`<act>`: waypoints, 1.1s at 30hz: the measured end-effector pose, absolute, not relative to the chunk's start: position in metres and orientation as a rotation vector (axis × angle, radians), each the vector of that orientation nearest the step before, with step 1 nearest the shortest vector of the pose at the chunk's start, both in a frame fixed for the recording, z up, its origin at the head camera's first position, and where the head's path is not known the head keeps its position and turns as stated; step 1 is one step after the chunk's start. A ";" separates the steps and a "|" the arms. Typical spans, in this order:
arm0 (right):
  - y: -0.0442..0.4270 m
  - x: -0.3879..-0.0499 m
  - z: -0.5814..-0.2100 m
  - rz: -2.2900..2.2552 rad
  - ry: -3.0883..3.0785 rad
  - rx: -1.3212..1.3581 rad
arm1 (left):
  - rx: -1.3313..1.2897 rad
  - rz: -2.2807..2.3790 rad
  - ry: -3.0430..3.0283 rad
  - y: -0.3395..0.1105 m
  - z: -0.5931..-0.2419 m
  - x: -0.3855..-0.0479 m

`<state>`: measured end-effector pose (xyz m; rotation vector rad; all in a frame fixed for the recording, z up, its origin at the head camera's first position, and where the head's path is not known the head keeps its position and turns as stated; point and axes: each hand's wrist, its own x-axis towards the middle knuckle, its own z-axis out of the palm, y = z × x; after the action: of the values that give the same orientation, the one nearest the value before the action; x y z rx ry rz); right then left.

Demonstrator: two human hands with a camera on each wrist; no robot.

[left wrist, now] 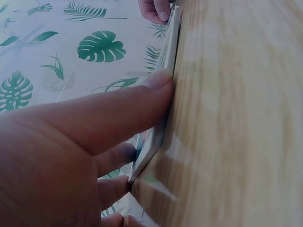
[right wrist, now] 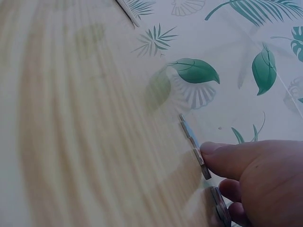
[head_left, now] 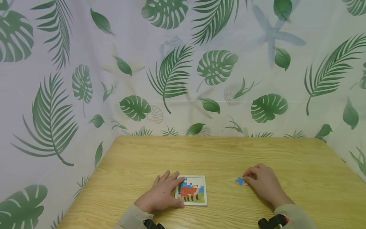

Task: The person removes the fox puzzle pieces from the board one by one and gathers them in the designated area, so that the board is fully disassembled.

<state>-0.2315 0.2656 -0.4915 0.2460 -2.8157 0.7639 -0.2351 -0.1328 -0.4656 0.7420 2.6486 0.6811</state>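
A small square jigsaw puzzle (head_left: 191, 191) in a white-rimmed tray lies on the table, its picture a reddish animal on grass. Pale patches of bare tray show along its upper part. My left hand (head_left: 163, 193) rests at the tray's left side, fingers spread along the rim and thumb (left wrist: 158, 79) on the near edge. To the right, my right hand (head_left: 264, 183) has curled fingers, with thumb and index finger pinched at a blue puzzle piece (head_left: 239, 181). In the right wrist view the thumb touches one flat piece (right wrist: 193, 144); another piece (right wrist: 219, 207) lies by the other fingertips.
The wooden table (head_left: 160, 152) reaches back to a white curtain (head_left: 183, 121) printed with green leaves, which also closes off the left and right sides. Bare wood lies between the tray and the loose pieces.
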 end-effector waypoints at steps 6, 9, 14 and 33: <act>0.266 -0.232 -0.493 0.766 -2.825 0.229 | 0.749 0.685 2.648 -0.134 -0.468 -0.236; 0.266 -0.232 -0.493 0.769 -2.831 0.222 | 0.757 0.682 2.652 -0.134 -0.470 -0.238; 0.268 -0.231 -0.493 0.814 -2.817 0.211 | 0.766 0.692 2.653 -0.134 -0.472 -0.239; 0.270 -0.231 -0.492 0.924 -2.803 0.170 | 0.705 0.782 2.619 -0.134 -0.469 -0.238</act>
<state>-0.2308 0.2697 -0.4921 0.1696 -2.8035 0.9237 -0.2376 -0.1336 -0.4692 0.7053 2.6191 0.7820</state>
